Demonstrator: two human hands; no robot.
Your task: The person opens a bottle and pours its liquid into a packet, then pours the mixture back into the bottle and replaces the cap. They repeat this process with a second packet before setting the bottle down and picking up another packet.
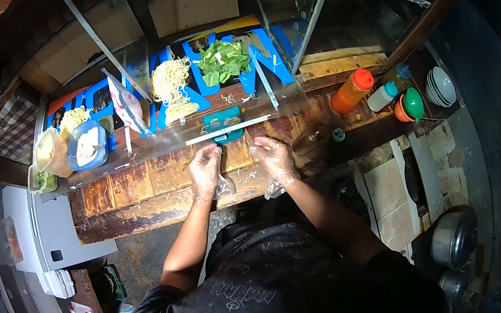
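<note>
Thin clear plastic gloves cover both of my hands, with the loose cuffs hanging at the wrists. Over the wooden counter [130, 188], my left hand [205, 173] is closed, its fingers bent together, and I see nothing in it. My right hand [275, 160] is held a little apart from it, fingers loosely bent and slightly spread, also with nothing visible in it. Just beyond the hands is a teal container [223, 121], partly behind a pale strip at the edge of the glass case. A dark brown bottle [311, 140] is beside my right hand.
Noodles [171, 80] and leafy greens [224, 61] lie in the case. A blue tub [87, 146] of pale food stands at left. To the right are an orange sauce bottle [351, 92], a white bottle [382, 96], a green bowl [413, 104] and stacked white bowls [440, 87].
</note>
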